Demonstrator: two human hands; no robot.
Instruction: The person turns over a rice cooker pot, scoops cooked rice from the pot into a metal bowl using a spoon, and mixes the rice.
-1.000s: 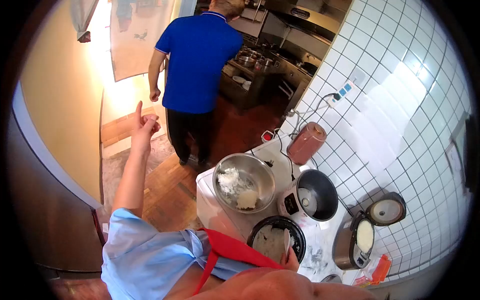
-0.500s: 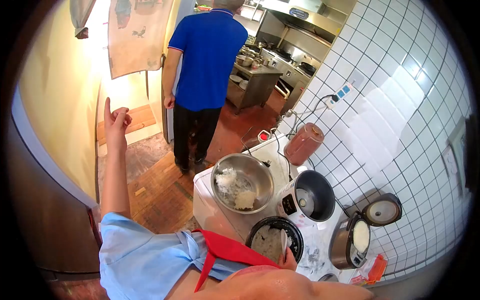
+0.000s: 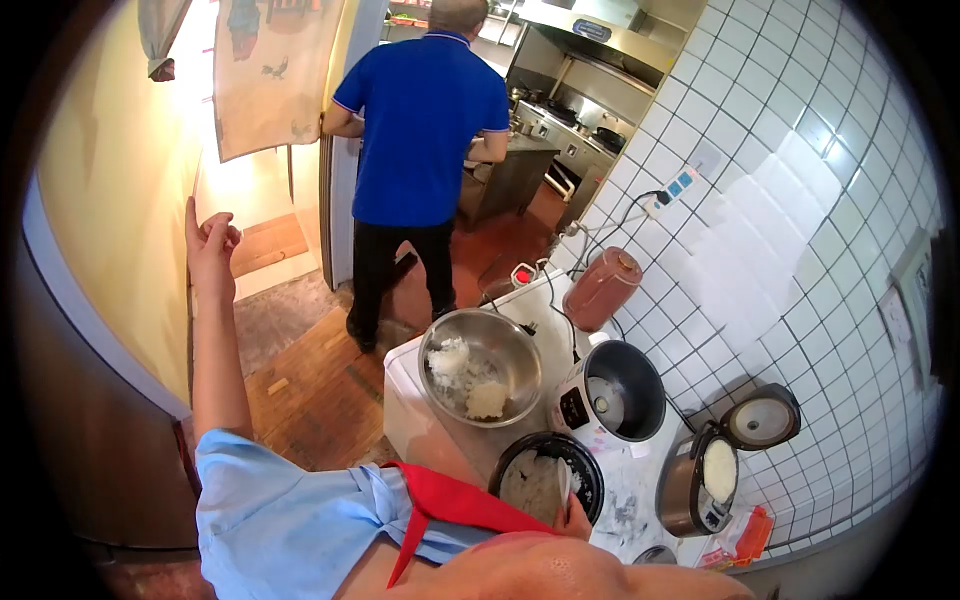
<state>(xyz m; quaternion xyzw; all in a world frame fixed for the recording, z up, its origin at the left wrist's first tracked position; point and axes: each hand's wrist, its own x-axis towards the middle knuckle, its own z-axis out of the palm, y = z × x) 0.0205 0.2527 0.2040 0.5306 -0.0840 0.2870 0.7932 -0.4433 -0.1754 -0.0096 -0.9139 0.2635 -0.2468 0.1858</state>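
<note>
My left hand [image 3: 212,245] is raised at the left with its index finger stretched out and the other fingers curled, holding nothing. Low on the counter, my right hand [image 3: 574,518] grips a pale flat scoop [image 3: 563,482] over a black inner pot [image 3: 510,460] with rice residue inside. Just beyond that pot is a steel bowl [image 3: 515,365] with two clumps of white rice [image 3: 486,400]. To its right stands a white rice cooker [image 3: 580,415] with its lid off. A brown rice cooker [image 3: 685,490], lid raised, is full of rice.
A person in a blue shirt [image 3: 420,130] stands in the kitchen doorway, back turned. A reddish-brown container [image 3: 603,290] and cables are at the counter's far end by the tiled wall. A power strip [image 3: 672,190] hangs there. An orange packet [image 3: 752,535] lies at the near right.
My left hand has moved left, still pointing. The person in blue has stepped a little to the right and bent the arms. My right hand stays at the black pot.
</note>
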